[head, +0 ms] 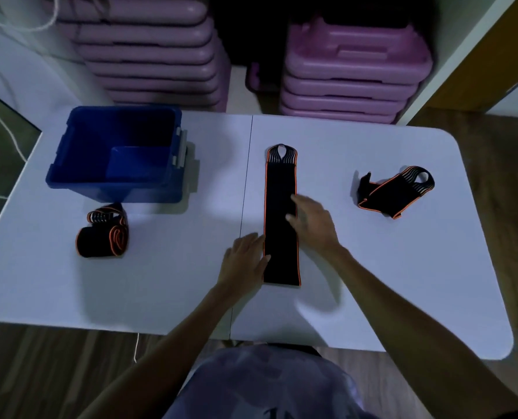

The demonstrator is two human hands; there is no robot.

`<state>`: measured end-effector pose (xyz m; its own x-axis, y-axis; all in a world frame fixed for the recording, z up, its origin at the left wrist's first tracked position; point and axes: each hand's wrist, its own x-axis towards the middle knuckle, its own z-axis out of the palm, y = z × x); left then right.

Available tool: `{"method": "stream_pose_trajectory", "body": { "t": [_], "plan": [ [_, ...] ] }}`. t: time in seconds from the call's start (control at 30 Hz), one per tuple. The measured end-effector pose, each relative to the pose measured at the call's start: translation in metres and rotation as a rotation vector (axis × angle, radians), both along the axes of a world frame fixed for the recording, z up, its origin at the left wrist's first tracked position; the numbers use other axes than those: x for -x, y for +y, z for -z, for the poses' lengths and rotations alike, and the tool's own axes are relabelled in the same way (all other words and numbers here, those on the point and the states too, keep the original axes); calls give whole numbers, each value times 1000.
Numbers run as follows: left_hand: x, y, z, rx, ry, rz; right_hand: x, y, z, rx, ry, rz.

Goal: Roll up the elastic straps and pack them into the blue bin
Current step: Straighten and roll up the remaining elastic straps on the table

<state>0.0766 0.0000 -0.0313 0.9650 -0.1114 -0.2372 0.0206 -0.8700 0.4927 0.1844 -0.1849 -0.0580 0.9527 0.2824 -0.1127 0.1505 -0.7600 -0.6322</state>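
A black elastic strap with orange edges lies flat and straight on the white table, its looped end pointing away from me. My left hand rests flat at the strap's near left edge, thumb touching it. My right hand lies with straight fingers on the strap's right side, about midway along. A rolled strap sits in front of the blue bin, which stands at the table's back left. Another strap lies loosely folded at the right.
Stacks of purple plastic cases stand on the floor behind the table. A thin seam runs across the tabletop just left of the flat strap. Wooden floor shows at the near and right table edges.
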Motion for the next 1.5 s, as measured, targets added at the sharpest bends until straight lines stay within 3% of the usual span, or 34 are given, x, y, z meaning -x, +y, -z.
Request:
{"method": "stream_pose_trajectory", "body": {
  "t": [0.1,0.27,0.4,0.57,0.73,0.87,1.0,1.1,1.2,1.4,1.5],
  "plan": [
    [-29,9,9,-197,47,186,28,-15,16,251,-7,-198],
    [-58,22,30,-477,98,333,30,-23,23,403,-12,-286],
    [-78,19,35,-464,17,296,8,-21,20,443,8,-283],
    [-83,18,36,-476,97,359,6,-23,10,368,61,-256],
    [-89,-7,27,-268,-31,169,17,-46,-20,-176,12,146],
    [-96,-63,5,-13,-112,4,19,-97,-37,-290,-169,747],
    [-136,-133,-4,302,66,-69,-10,-160,-45,-335,-70,1176],
    [-171,-177,-10,471,177,-139,-41,-198,-35,-232,178,1177],
    [-199,-198,-8,460,176,-85,-65,-213,-19,-201,307,1116],
    [-235,-202,11,343,242,66,-78,-216,0,-352,289,1196],
    [-236,-206,9,356,238,46,-77,-212,6,-438,222,1236]
  ]
}}
